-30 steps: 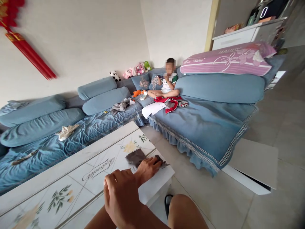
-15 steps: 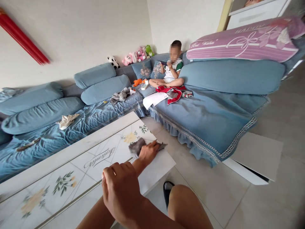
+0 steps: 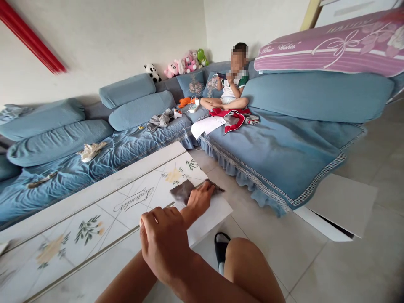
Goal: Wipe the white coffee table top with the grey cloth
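The white tabletop (image 3: 94,189) carries the work. Right hand (image 3: 164,246): fingers curled together, resting across the left forearm (image 3: 126,282). Brown cloth (image 3: 183,191): lying on the tabletop near its right edge, just beside 1 printed flower (image 3: 173,176). Left hand (image 3: 198,200): fingers together, clamped palm-down on the cloth. Further right: 1 black slipper (image 3: 221,246) on the floor.

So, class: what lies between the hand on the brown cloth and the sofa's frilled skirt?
The white table top's corner, then floor tiles, in the head view.
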{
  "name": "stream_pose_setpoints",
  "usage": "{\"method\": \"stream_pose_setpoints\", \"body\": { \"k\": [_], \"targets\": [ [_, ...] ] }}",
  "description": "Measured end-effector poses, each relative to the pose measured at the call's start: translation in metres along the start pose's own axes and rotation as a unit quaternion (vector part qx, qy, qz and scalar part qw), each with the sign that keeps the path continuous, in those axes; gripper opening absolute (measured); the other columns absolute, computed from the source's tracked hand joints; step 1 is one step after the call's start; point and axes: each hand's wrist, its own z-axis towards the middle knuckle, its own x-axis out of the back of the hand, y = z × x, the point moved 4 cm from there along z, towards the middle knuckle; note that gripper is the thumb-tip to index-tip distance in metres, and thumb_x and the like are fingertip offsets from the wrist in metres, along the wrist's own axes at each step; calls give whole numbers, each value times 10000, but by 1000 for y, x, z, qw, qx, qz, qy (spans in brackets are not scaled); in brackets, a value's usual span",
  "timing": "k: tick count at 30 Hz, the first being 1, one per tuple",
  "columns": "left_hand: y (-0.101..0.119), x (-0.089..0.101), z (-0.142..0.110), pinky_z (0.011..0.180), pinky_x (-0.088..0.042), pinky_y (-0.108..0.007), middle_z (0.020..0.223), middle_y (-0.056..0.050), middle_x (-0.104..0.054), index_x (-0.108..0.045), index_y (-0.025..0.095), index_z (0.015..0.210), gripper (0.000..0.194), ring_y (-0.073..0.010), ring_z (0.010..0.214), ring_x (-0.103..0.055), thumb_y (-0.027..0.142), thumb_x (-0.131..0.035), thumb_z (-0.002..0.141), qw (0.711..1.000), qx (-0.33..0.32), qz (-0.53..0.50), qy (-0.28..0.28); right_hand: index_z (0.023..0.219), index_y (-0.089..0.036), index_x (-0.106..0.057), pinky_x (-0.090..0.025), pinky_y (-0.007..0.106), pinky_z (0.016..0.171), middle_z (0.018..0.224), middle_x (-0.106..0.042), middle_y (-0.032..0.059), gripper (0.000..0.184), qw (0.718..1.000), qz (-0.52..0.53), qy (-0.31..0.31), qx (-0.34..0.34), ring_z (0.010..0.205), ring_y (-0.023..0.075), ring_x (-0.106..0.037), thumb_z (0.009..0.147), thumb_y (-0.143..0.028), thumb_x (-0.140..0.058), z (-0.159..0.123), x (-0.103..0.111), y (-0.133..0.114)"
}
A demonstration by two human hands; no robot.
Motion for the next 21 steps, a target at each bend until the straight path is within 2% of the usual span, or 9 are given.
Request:
{"method": "stream_pose_setpoints", "body": {
  "k": [4, 6, 8, 10, 12, 14, 16, 18, 21],
  "targets": [
    [9, -8, -14, 790, -534, -326, 1430, -20, -637, -556, 467, 1509, 566, -218, 1108, -663, 149, -379, 1075, 995, -93, -32, -17, 955, -207, -636, -409, 374, 744, 895, -699, 30, 83, 1000, 1, -10, -1, 793, 206, -615, 995, -179, -569, 1, 2, 0],
    [-1, -4, -5, 816, -525, -324, 1439, -33, -627, -543, 449, 1519, 594, -229, 1144, -643, 112, -389, 1054, 998, -50, -25, -26, 963, -206, -643, -414, 377, 749, 897, -700, 31, 98, 1000, 1, -10, -4, 796, 209, -617, 1007, -186, -557, 1, 3, 0],
    [-9, 1, 9, 825, -520, -341, 1430, -65, -616, -544, 401, 1515, 599, -245, 1140, -632, 82, -405, 1028, 999, 31, -21, -18, 967, -206, -647, -419, 378, 753, 898, -699, 32, 116, 1000, -1, -9, -8, 797, 208, -619, 1019, -190, -544, 1, 3, 0],
    [-4, 3, 12, 826, -524, -367, 1414, -81, -613, -564, 386, 1494, 596, -258, 1121, -636, 72, -413, 1009, 997, 72, -34, -9, 965, -207, -646, -423, 377, 758, 894, -698, 31, 118, 1000, -3, -7, -12, 800, 207, -623, 1024, -189, -546, 1, 4, 1],
    [13, -2, 0, 812, -534, -382, 1389, -68, -632, -568, 432, 1494, 605, -263, 1095, -651, 100, -423, 1010, 997, 38, -65, -16, 960, -211, -641, -420, 373, 760, 887, -696, 30, 110, 1000, -3, -7, -13, 802, 205, -623, 1024, -184, -556, 1, 4, 1],
    [30, -9, -19, 839, -553, -391, 1389, -35, -653, -526, 502, 1531, 600, -265, 1084, -661, 182, -447, 1030, 994, -41, -100, -29, 959, -214, -634, -411, 372, 749, 885, -696, 28, 94, 1000, -2, -7, -11, 799, 205, -617, 1012, -175, -568, 2, 4, 2],
    [31, -10, -31, 888, -560, -392, 1409, -9, -657, -485, 533, 1561, 585, -266, 1097, -658, 248, -443, 1051, 989, -88, -113, -30, 958, -215, -630, -401, 374, 736, 888, -695, 26, 81, 1000, -1, -7, -8, 794, 206, -610, 997, -168, -577, 2, 4, 2],
    [15, -6, -26, 870, -550, -380, 1425, -19, -643, -500, 504, 1555, 576, -261, 1108, -646, 225, -395, 1063, 995, -47, -88, -25, 958, -213, -630, -399, 378, 737, 896, -695, 28, 77, 1000, -3, -6, -7, 800, 209, -611, 994, -172, -576, 1, 2, 3],
    [-13, 3, -4, 784, -509, -345, 1426, -74, -615, -556, 387, 1513, 606, -242, 1079, -631, 91, -330, 1035, 995, 92, -29, -10, 953, -210, -633, -404, 379, 753, 894, -691, 28, 96, 1000, -9, -4, -8, 803, 208, -611, 1007, -178, -560, 0, 0, 5]
  ]
}}
